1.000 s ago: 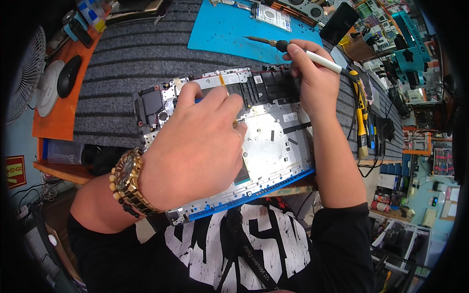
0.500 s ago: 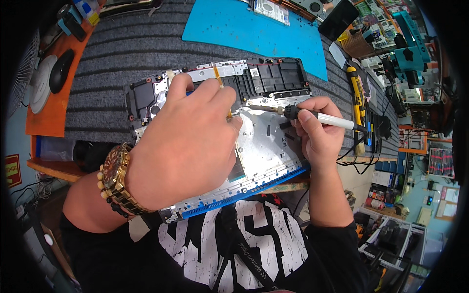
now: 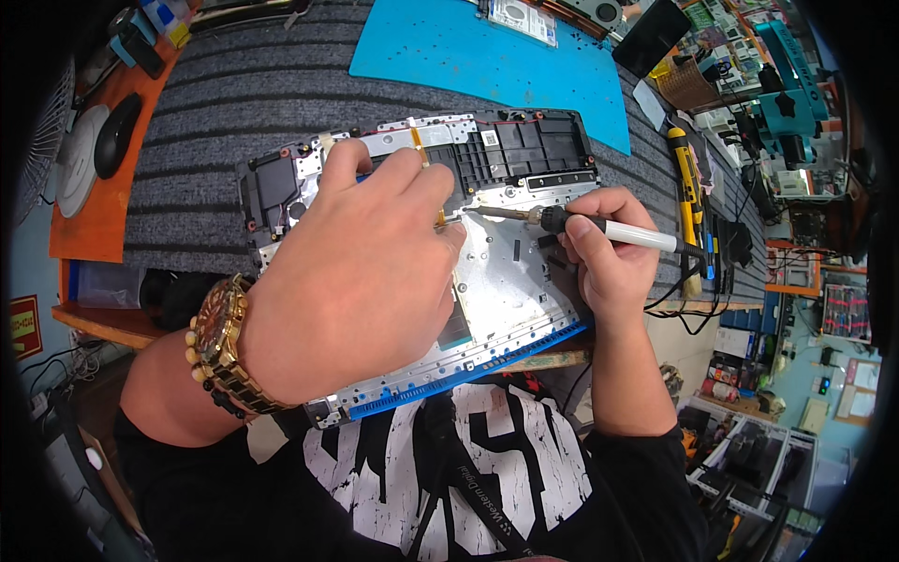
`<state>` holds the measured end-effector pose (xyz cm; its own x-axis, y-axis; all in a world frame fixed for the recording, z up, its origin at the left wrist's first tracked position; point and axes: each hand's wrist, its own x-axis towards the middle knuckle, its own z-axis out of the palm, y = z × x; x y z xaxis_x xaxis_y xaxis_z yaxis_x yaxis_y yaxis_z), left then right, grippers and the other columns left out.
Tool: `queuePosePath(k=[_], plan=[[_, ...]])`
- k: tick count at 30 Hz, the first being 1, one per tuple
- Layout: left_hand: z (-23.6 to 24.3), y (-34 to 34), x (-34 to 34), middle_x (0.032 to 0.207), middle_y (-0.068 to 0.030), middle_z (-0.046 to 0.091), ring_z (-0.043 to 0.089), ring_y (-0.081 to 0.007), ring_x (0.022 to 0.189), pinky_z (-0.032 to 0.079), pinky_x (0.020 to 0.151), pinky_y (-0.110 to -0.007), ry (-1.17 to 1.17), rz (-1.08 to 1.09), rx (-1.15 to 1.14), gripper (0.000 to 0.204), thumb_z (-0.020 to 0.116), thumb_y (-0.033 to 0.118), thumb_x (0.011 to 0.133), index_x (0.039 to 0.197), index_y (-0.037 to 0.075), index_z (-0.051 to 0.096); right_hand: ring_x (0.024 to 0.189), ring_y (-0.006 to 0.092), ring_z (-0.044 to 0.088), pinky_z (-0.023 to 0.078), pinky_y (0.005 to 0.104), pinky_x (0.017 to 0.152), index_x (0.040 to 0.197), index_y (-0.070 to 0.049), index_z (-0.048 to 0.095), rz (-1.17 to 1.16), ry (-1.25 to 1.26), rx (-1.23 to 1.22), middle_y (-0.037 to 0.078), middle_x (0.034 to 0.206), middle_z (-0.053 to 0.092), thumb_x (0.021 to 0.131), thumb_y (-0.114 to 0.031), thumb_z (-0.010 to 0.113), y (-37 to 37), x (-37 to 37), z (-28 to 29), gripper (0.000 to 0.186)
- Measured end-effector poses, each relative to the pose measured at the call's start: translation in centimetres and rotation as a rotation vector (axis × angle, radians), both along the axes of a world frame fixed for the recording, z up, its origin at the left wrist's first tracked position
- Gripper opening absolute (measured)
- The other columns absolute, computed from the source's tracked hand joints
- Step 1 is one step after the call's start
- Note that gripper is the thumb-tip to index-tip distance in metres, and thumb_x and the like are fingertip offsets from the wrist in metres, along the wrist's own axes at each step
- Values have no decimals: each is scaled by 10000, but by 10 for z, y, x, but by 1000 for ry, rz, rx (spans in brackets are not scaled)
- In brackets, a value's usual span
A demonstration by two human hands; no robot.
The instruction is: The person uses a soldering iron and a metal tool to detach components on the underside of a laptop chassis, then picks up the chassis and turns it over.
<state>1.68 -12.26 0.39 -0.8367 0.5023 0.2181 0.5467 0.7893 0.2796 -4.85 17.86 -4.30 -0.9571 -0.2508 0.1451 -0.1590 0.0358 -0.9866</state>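
The opened laptop chassis (image 3: 510, 281), a silver metal keyboard-backing plate in a black plastic frame with a blue front edge, lies on the grey ribbed mat (image 3: 206, 112) right in front of the person. The left hand (image 3: 346, 281) is spread flat on the plate, fingers pressed down near its middle; whether they pinch anything there I cannot tell. The right hand (image 3: 604, 258) is clenched round a white-handled soldering iron (image 3: 599, 225), whose tip meets the plate just right of the left fingertips. The board and other parts are already out of the chassis, so I judge the stripping done and the iron work mid-way. The blue silicone mat (image 3: 468, 47) lies beyond the chassis, and the yellow-handled tool (image 3: 688, 187) to its right.
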Motion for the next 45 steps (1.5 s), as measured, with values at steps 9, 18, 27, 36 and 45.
queuePosePath(k=[9, 18, 27, 36, 45], plan=[[0, 1, 0, 1077, -81, 659, 625, -265, 1124, 409, 1090, -531, 3, 8, 26, 274, 818, 127, 947, 1182, 44, 930, 907, 83, 676, 544, 269, 823, 1142, 14, 762, 4, 6, 13, 49, 1054, 797, 1040, -8, 842, -1, 2, 2, 131], [-1, 2, 0, 1068, -80, 660, 629, -265, 1110, 416, 1077, -535, 20, 6, 49, 269, 824, 118, 934, 1170, 40, 929, 895, 80, 670, 539, 269, 808, 1148, 16, 757, 1, 18, -26, 49, 1055, 792, 1042, -10, 853, 2, 0, -2, 145], [-1, 2, 0, 1075, -85, 657, 629, -271, 1119, 417, 1097, -541, 21, 10, 48, 270, 830, 119, 931, 1169, 36, 929, 910, 83, 674, 544, 268, 825, 1155, 18, 759, 2, 17, 7, 52, 1061, 793, 1033, 2, 851, 0, 2, 1, 153], [0, 2, 0, 1066, -84, 650, 630, -272, 1121, 416, 1101, -554, 5, 9, 47, 271, 825, 116, 934, 1171, 34, 928, 903, 84, 681, 546, 269, 821, 1147, 20, 766, -2, 30, 53, 47, 1049, 796, 1033, -10, 850, 0, 2, 3, 146], [-1, 4, 0, 1053, -79, 646, 636, -270, 1102, 420, 1095, -565, 14, 17, 50, 267, 825, 113, 930, 1164, 38, 929, 913, 93, 695, 555, 274, 827, 1158, 24, 758, -6, 51, 34, 63, 1063, 798, 1028, 11, 843, 0, 3, 1, 155]])
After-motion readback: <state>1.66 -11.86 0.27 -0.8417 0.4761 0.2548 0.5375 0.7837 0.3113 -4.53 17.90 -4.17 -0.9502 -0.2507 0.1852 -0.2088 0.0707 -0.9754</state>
